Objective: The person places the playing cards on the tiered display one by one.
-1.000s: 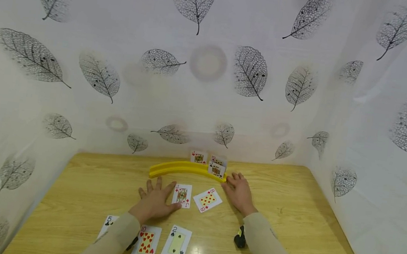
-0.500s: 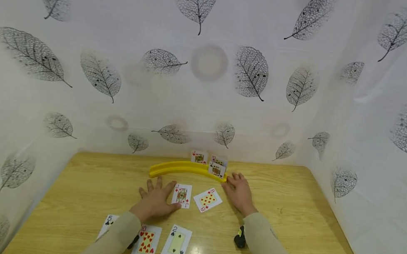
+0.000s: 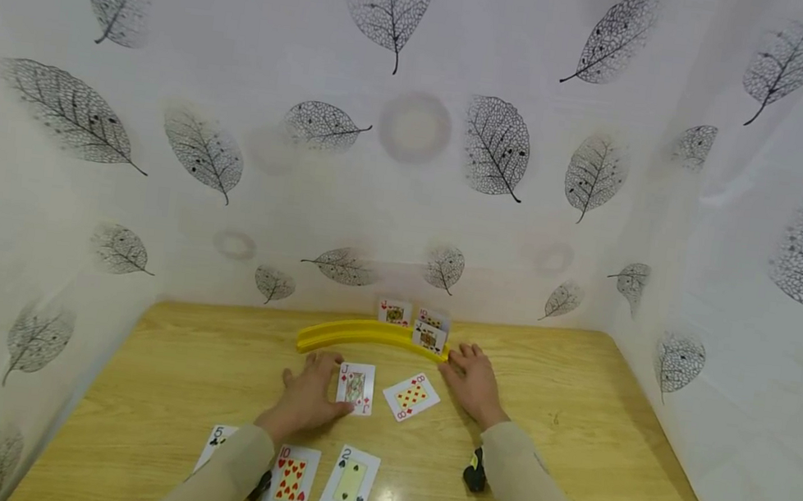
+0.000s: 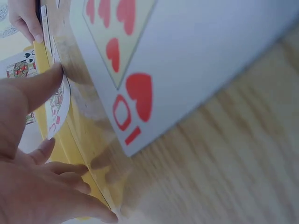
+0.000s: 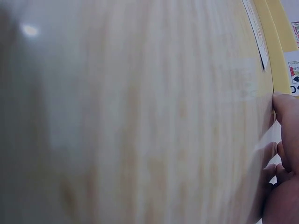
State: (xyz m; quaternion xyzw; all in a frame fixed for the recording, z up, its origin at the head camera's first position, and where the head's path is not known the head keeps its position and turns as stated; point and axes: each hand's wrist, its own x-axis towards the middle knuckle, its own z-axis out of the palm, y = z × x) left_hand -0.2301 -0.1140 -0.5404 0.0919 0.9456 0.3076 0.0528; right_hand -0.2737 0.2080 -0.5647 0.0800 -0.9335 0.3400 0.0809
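Note:
My left hand [image 3: 309, 395] pinches a jack of diamonds card [image 3: 360, 380] by its sides, thumb at the near right corner. In the left wrist view the jack of diamonds [image 4: 57, 105] bows between thumb and finger. A curved yellow card holder [image 3: 342, 331] lies beyond it. My right hand [image 3: 474, 384] grips the holder's right end, thumb on the near side and fingers behind. Upright at the holder are a red jack card [image 3: 394, 312], a red ten card [image 3: 434, 318] and, in front of the ten, a black jack card [image 3: 428, 339].
An eight of diamonds card [image 3: 411, 397] lies flat between my hands. Nearer me on the wooden table [image 3: 568, 484] lie a ten of hearts [image 3: 290, 479], a two of spades [image 3: 349, 484] and a five of clubs [image 3: 216, 438], partly under my left sleeve. A leaf-patterned curtain [image 3: 405, 218] stands behind.
My left fingers have drawn in from spread to curled at the jack of diamonds. The card has slid slightly left and bowed. My right hand stays at the holder's end.

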